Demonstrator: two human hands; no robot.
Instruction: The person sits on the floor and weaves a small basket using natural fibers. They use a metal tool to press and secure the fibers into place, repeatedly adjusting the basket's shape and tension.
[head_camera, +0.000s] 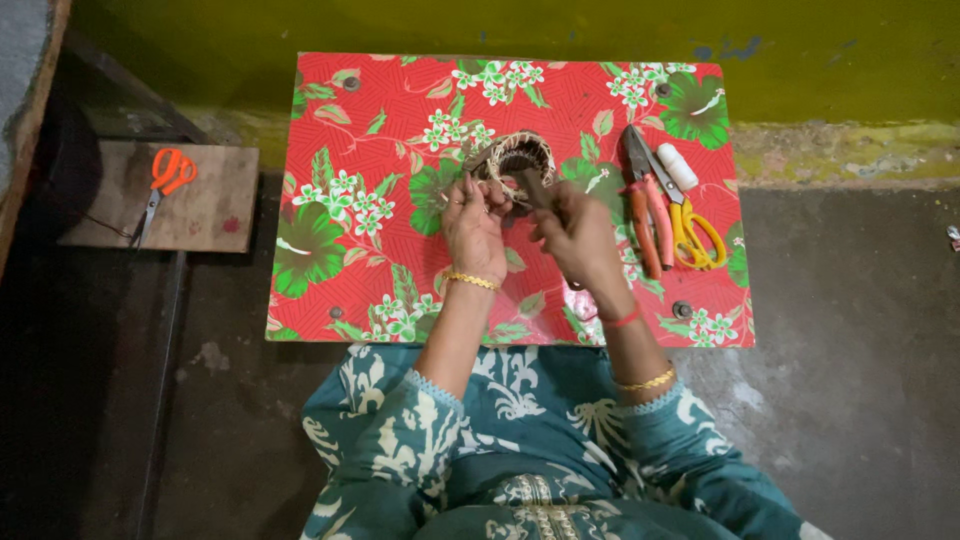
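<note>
A small round woven basket (520, 155) of pale and dark strands sits near the middle of a low table covered in a red floral cloth (380, 110). My left hand (472, 222) grips the basket's near rim with its fingers closed on it. My right hand (577, 232) is closed on a thin dark strip or tool (533, 188) that points up-left into the basket's rim. Both hands meet just in front of the basket. What the fingertips do at the weave is hidden.
Pliers with orange-red handles (648, 215), yellow-handled scissors (690, 225) and a small white roll (677, 166) lie at the table's right. Orange-handled scissors (165, 180) rest on a wooden board (200, 215) to the left. A yellow-green wall runs behind.
</note>
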